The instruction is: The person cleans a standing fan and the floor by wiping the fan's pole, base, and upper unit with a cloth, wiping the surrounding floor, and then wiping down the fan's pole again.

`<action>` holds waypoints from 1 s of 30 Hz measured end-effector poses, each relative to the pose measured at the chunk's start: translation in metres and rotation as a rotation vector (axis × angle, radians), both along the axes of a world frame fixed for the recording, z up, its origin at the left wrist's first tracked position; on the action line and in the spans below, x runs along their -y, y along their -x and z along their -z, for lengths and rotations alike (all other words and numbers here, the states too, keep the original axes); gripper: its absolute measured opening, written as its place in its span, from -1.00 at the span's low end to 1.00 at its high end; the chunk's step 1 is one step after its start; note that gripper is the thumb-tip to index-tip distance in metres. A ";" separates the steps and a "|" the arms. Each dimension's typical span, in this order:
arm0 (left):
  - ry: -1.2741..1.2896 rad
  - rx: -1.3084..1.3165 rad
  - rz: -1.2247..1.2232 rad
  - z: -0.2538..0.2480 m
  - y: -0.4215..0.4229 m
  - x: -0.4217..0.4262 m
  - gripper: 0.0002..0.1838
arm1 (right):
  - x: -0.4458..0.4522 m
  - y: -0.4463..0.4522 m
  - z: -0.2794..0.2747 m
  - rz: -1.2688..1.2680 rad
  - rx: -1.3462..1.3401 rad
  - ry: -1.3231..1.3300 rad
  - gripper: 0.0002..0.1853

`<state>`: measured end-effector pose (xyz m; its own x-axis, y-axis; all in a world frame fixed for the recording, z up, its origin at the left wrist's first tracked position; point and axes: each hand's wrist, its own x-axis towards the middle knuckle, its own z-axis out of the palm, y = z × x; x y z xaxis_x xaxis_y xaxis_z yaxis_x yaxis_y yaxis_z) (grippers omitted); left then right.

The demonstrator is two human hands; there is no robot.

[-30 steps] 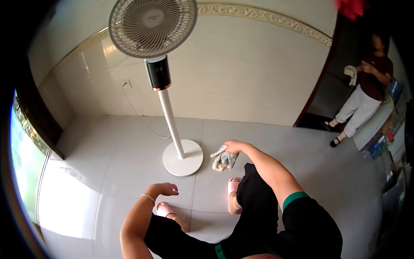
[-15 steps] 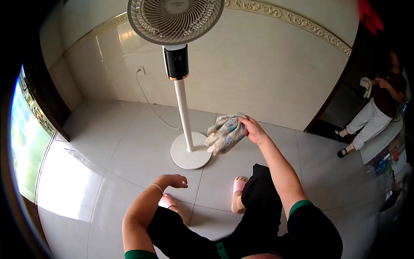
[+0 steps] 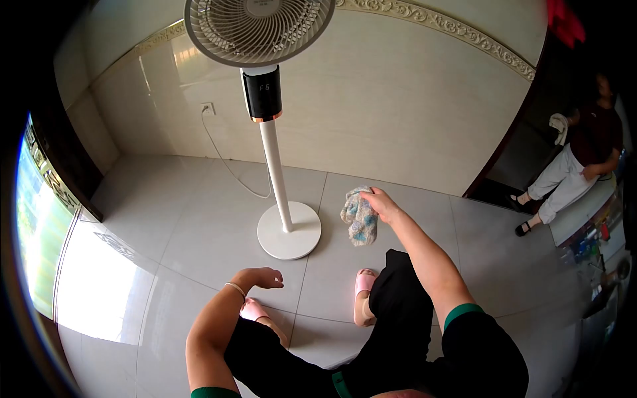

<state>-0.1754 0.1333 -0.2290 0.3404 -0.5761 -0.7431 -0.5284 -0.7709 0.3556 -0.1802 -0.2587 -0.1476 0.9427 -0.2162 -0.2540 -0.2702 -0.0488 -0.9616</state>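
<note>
A crumpled, fuzzy cloth (image 3: 359, 217), mottled in beige and blue, hangs from my right hand (image 3: 381, 203). My right fingers and thumb pinch its upper edge, and it dangles above the floor to the right of the fan base. My left hand (image 3: 263, 277) is held near my left knee with its fingers curled in, and nothing shows in them. A white standing fan (image 3: 276, 176) is in front of me, its round grille (image 3: 260, 30) at the top and its black display panel (image 3: 263, 93) lit. Neither hand touches it.
The fan's round base (image 3: 289, 239) stands on grey floor tiles. Its cord runs to a wall socket (image 3: 208, 109). At the right, another person (image 3: 584, 149) sits holding a pale cloth, beside a cluttered area. Bright light enters at the left.
My right hand has moved slightly down, and the cloth now hangs narrower and farther from the fan. The other person's one arm has lowered. The view has shifted slightly.
</note>
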 end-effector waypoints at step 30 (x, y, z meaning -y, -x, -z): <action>-0.032 0.002 -0.018 0.011 0.001 -0.003 -0.48 | 0.012 -0.008 0.026 -0.084 0.010 0.053 -0.65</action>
